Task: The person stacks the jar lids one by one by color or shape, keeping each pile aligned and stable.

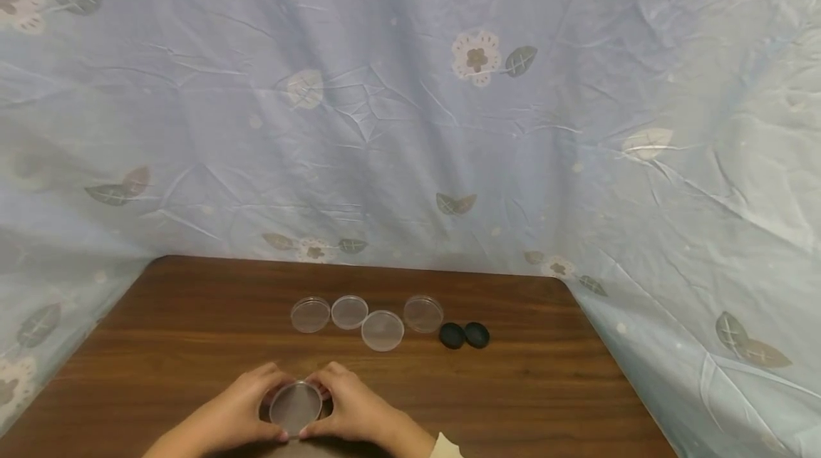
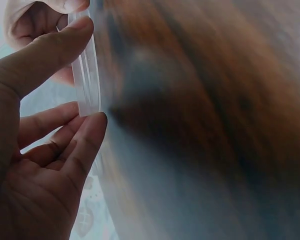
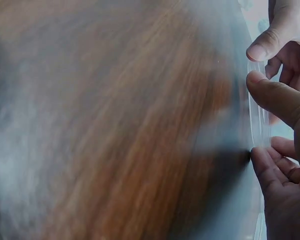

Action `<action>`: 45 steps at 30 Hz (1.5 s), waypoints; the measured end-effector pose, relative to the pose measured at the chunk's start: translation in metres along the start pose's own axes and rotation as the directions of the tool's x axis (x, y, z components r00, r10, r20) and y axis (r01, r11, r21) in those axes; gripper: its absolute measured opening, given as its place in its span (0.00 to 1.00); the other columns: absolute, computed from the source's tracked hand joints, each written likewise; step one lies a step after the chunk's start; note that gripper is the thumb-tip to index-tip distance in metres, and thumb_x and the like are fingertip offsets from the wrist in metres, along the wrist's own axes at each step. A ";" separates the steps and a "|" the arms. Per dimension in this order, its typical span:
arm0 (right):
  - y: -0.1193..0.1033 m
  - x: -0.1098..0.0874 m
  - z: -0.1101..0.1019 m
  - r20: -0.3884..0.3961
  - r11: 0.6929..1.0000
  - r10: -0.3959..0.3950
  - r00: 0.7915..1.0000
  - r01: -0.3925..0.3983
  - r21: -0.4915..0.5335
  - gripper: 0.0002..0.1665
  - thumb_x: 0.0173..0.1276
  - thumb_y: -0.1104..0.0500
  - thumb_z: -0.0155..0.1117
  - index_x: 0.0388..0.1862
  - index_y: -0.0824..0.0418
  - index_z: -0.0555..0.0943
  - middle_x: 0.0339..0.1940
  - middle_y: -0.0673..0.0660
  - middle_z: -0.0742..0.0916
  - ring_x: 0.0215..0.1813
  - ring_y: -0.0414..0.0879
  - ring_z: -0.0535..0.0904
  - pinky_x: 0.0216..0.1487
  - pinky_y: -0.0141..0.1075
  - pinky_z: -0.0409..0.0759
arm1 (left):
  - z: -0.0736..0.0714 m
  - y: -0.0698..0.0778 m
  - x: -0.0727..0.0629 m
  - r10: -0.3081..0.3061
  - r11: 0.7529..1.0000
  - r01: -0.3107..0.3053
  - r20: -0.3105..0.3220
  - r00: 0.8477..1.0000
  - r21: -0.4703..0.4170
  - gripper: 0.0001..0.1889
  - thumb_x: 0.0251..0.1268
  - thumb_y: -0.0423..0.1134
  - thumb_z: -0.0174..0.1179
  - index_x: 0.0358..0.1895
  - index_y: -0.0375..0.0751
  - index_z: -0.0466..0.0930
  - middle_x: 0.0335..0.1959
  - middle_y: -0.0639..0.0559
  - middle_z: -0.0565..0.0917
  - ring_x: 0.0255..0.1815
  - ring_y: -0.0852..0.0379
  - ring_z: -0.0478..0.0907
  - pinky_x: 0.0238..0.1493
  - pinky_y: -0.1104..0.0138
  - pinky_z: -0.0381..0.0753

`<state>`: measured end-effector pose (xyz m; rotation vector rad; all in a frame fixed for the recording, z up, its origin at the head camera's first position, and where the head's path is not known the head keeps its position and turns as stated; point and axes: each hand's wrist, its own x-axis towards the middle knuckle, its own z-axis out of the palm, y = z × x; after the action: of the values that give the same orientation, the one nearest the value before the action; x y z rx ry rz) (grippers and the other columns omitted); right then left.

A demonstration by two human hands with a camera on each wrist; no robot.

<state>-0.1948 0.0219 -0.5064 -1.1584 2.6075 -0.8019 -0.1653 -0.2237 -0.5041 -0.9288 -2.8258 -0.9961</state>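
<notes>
Both hands hold one clear round petri dish [image 1: 296, 409] near the front of the table, left of the middle. My left hand [image 1: 250, 404] grips its left side, thumb at the near rim and fingers round the far side. The right hand [image 1: 349, 404] grips the opposite side the same way, the two thumbs close together. In the left wrist view the dish [image 2: 87, 75] is seen edge-on between thumb and fingertips, close over the wood. The right wrist view also shows the dish's edge [image 3: 259, 107] between thumb and fingers.
Several more clear round dishes [image 1: 383, 331] lie in a loose row beyond the hands. Two small black discs [image 1: 452, 335] sit side by side at the right end of that row. The brown wooden table [image 1: 513, 394] is bordered by a pale flowered cloth [image 1: 385, 123] at the back and sides.
</notes>
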 end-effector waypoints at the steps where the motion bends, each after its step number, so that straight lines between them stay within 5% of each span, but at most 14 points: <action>1: -0.001 0.000 0.001 0.000 1.000 -0.003 1.000 0.003 -0.013 0.42 0.58 0.43 0.83 0.67 0.58 0.78 0.55 0.47 0.81 0.51 0.26 0.73 0.52 0.19 0.77 | 0.001 -0.001 -0.001 0.009 1.000 -0.009 -0.004 1.000 -0.006 0.36 0.45 0.54 0.83 0.56 0.38 0.83 0.50 0.53 0.82 0.48 0.59 0.81 0.45 0.67 0.84; 5: -0.003 0.000 0.005 -0.007 0.998 -0.014 1.000 0.014 -0.056 0.42 0.59 0.41 0.82 0.67 0.57 0.78 0.55 0.47 0.81 0.52 0.27 0.70 0.52 0.19 0.76 | 0.003 -0.005 -0.004 0.014 1.000 -0.014 -0.001 1.000 -0.025 0.37 0.46 0.55 0.83 0.57 0.37 0.82 0.48 0.56 0.81 0.45 0.66 0.78 0.43 0.72 0.81; 31: -0.006 -0.006 0.010 -0.007 0.997 0.010 1.000 -0.011 -0.078 0.45 0.61 0.41 0.80 0.71 0.59 0.74 0.57 0.48 0.79 0.55 0.30 0.68 0.54 0.21 0.76 | 0.006 -0.005 -0.012 -0.012 0.999 0.013 0.041 0.999 -0.032 0.42 0.51 0.54 0.80 0.65 0.32 0.75 0.53 0.53 0.77 0.49 0.60 0.76 0.47 0.71 0.82; 38: 0.000 -0.005 -0.002 0.050 0.995 0.029 0.998 -0.034 0.093 0.48 0.62 0.43 0.80 0.74 0.61 0.72 0.58 0.50 0.78 0.57 0.29 0.73 0.59 0.21 0.78 | 0.001 -0.010 -0.013 0.002 1.000 -0.002 -0.004 1.000 -0.029 0.44 0.52 0.59 0.79 0.63 0.30 0.76 0.53 0.51 0.77 0.50 0.56 0.79 0.49 0.68 0.85; 41: 0.010 0.001 -0.013 0.055 0.980 0.039 0.998 -0.049 0.192 0.44 0.67 0.45 0.77 0.74 0.64 0.72 0.61 0.53 0.78 0.60 0.33 0.77 0.63 0.22 0.79 | -0.008 -0.015 -0.011 -0.037 0.996 0.035 -0.017 0.999 -0.083 0.40 0.58 0.55 0.77 0.62 0.25 0.76 0.53 0.44 0.79 0.51 0.48 0.82 0.50 0.60 0.89; 45: 0.027 0.011 -0.029 -0.028 0.984 0.056 0.998 -0.051 0.173 0.42 0.71 0.44 0.73 0.73 0.65 0.72 0.64 0.58 0.80 0.64 0.44 0.80 0.66 0.28 0.80 | -0.023 -0.023 0.000 -0.117 0.986 0.114 -0.017 0.993 -0.118 0.37 0.62 0.50 0.74 0.62 0.22 0.74 0.54 0.38 0.80 0.53 0.39 0.83 0.51 0.53 0.88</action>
<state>-0.2307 0.0404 -0.4963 -1.0316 2.5235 -1.0202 -0.1815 -0.2513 -0.4985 -0.7628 -2.8564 -1.1882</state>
